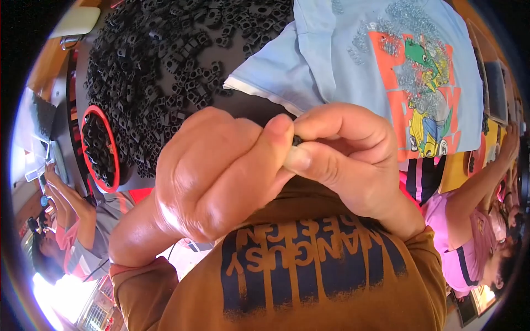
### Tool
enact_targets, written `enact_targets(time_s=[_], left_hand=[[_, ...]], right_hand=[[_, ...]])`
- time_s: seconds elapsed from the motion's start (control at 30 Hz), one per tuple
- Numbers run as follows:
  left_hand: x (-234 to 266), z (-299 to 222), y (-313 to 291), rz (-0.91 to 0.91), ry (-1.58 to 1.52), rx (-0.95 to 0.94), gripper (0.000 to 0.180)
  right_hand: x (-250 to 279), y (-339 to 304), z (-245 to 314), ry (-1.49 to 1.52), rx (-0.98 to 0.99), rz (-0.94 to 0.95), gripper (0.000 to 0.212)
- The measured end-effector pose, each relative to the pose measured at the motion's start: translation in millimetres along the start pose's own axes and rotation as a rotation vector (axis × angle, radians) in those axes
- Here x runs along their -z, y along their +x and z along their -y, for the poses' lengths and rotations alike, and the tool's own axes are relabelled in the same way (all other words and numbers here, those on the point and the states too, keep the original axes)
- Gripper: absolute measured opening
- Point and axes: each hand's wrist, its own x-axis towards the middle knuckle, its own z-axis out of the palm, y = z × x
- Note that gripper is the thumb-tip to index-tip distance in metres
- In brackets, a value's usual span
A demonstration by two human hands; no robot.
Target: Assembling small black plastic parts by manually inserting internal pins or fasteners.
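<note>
Small black part (297, 140) pinched between both hands, close to the chest. Left hand (212, 171) and right hand (342, 157) fingers closed on it. Likely mid-assembly; next calls for firm press. Heap of black parts (165, 60) far left on worktop (259, 107); light-blue shirt (331, 49) far right.

Assembly workshop — heaped black parts (165, 60)

The person wears a mustard-brown shirt (309, 287) with a dark blue printed panel and matching long sleeves.
</note>
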Motion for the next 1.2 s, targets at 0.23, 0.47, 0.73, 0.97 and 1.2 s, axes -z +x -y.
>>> enact_targets(time_s=[0.23, 0.47, 0.73, 0.97, 1.2], left_hand=[[6.8, -4.3, 16.5, 0.070, -0.108, 0.213, 0.045], [7.8, -7.4, 18.2, 0.095, -0.095, 0.247, 0.052], [4.3, -7.2, 13.0, 0.050, -0.073, 0.178, 0.052], [3.6, -8.6, 7.9, 0.050, -0.109, 0.209, 0.049], [22.8, 5.9, 19.1, 0.077, -0.199, 0.277, 0.046]], right_hand=[[-0.8, 2.6, 6.2, 0.135, -0.078, -0.029, 0.015], [1.7, 0.2, 11.3, -0.019, -0.113, -0.081, 0.017], [-4.6, 4.0, 6.0, 0.076, -0.027, -0.079, 0.015], [-3.1, -1.7, 7.6, 0.097, -0.066, -0.077, 0.013], [-9.2, 7.3, 12.3, -0.308, -0.004, -0.048, 0.017]])
